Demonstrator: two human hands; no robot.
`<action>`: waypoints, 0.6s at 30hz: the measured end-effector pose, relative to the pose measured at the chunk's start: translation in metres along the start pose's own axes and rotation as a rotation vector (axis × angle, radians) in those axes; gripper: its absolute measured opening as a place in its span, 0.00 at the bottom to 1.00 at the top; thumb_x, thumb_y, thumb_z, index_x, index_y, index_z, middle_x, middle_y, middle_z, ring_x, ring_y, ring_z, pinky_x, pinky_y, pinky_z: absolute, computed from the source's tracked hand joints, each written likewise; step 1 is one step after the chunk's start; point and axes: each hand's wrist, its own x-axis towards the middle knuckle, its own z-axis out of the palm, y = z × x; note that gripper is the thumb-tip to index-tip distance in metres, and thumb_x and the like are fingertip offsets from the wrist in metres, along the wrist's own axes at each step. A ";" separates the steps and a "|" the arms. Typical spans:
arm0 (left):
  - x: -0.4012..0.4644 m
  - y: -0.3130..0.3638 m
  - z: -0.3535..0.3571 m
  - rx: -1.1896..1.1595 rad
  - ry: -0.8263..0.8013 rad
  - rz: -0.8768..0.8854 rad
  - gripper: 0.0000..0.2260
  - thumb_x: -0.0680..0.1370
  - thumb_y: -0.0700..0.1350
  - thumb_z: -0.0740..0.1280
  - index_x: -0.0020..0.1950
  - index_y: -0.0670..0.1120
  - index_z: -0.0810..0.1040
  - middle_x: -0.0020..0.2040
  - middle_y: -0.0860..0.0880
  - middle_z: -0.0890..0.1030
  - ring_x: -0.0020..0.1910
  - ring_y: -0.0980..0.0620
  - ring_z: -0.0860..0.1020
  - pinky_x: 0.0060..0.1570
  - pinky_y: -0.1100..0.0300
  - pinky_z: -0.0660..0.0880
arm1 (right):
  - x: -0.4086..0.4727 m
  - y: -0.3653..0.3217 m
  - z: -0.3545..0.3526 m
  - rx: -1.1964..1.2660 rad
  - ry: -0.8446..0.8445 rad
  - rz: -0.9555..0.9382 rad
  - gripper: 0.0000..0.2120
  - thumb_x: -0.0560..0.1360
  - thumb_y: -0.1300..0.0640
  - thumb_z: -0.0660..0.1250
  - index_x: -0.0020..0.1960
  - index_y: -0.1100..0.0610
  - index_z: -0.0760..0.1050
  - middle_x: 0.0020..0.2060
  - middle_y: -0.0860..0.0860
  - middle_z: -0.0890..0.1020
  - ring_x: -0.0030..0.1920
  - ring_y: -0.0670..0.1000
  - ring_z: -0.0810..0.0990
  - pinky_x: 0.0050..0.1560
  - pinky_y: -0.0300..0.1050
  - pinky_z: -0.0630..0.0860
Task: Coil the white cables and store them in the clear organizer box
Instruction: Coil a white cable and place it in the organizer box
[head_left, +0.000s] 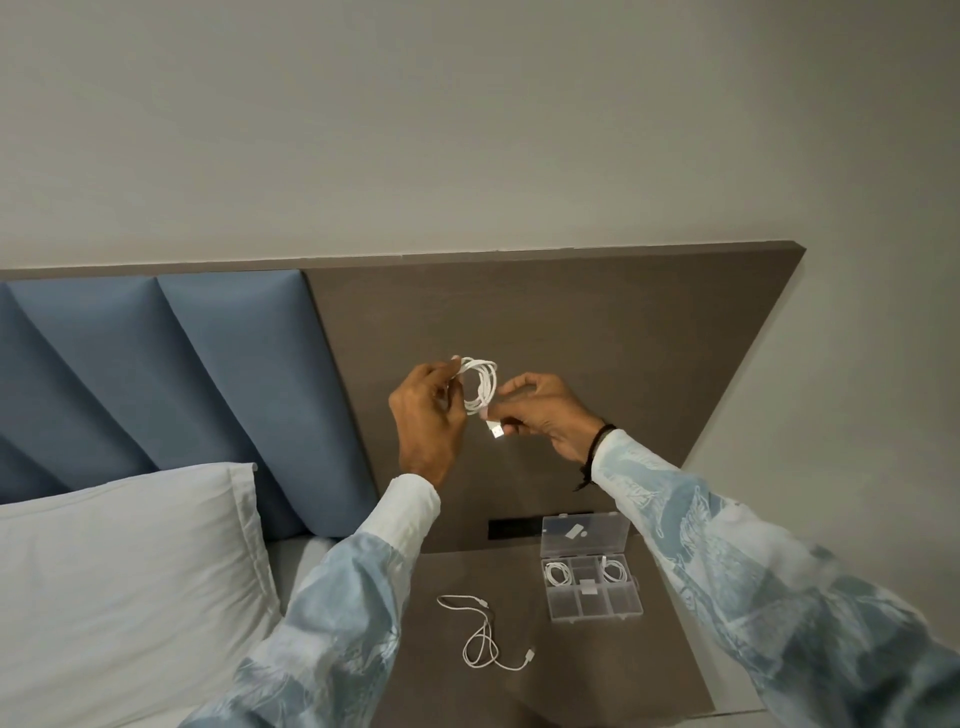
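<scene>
Four white cables are counted: one coiled in the hands (479, 385), one loose at six o'clock (485, 642), two stored (557, 573) (614, 570). One clear organizer box (592, 603) and one pillow (124, 587) are seen.

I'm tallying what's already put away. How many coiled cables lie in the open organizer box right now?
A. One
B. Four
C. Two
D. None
C: the box holds two coils, one in its back-left compartment and one in its back-right; a third coil is in the hands, and a loose cable lies on the nightstand.
</scene>
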 end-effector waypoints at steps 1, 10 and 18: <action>0.003 -0.003 -0.002 0.019 0.011 0.014 0.13 0.74 0.31 0.71 0.55 0.39 0.87 0.48 0.43 0.87 0.40 0.48 0.84 0.44 0.58 0.82 | 0.001 0.003 -0.001 -0.036 -0.008 -0.005 0.22 0.66 0.65 0.82 0.56 0.66 0.79 0.45 0.62 0.87 0.39 0.55 0.81 0.48 0.49 0.82; 0.005 -0.002 0.012 -0.692 0.105 -0.895 0.06 0.76 0.33 0.73 0.51 0.39 0.86 0.42 0.48 0.86 0.39 0.53 0.85 0.38 0.66 0.82 | 0.007 0.024 -0.004 -0.299 0.381 -0.382 0.02 0.72 0.56 0.77 0.41 0.50 0.86 0.34 0.43 0.86 0.34 0.40 0.83 0.37 0.35 0.80; -0.019 0.000 0.029 -0.733 0.105 -0.981 0.09 0.75 0.33 0.74 0.55 0.38 0.85 0.46 0.44 0.87 0.40 0.52 0.85 0.36 0.64 0.82 | -0.004 0.017 0.001 0.499 0.015 0.189 0.06 0.80 0.62 0.67 0.52 0.54 0.80 0.39 0.48 0.85 0.35 0.44 0.81 0.35 0.40 0.72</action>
